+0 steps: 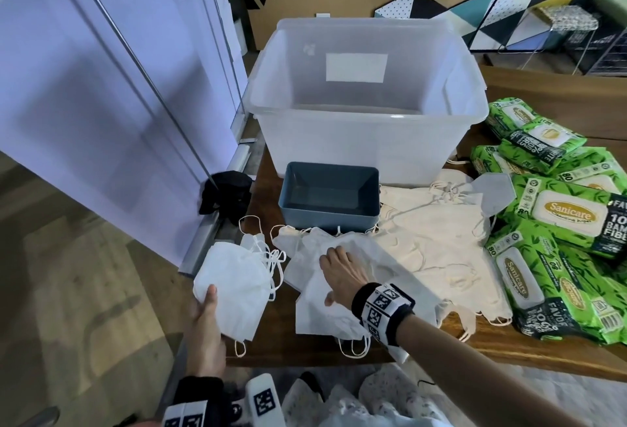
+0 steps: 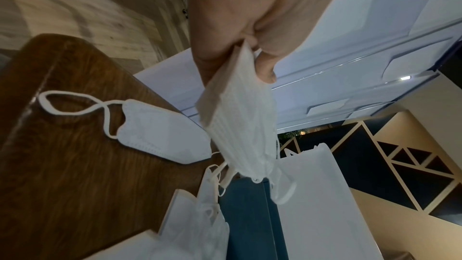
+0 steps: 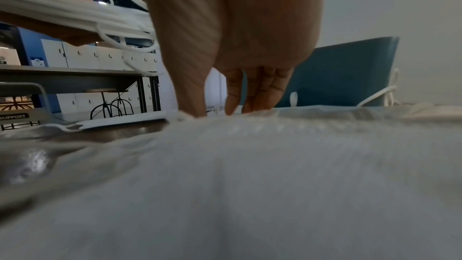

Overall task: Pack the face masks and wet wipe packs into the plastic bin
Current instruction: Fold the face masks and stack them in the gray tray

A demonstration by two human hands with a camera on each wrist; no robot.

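Note:
My left hand pinches a stack of white face masks off the table's left edge; the left wrist view shows thumb and fingers clamped on the stack. My right hand lies flat, fingers straight, on a loose pile of white masks on the table, fingertips touching the fabric. Cream masks spread to the right. Green wet wipe packs are heaped at the far right. The clear plastic bin stands at the back, with only a white label showing on its far wall.
A small blue-grey tub sits empty in front of the bin, mask loops touching its base. One single mask lies near the wooden table's left corner. A black object lies on the floor by the white partition.

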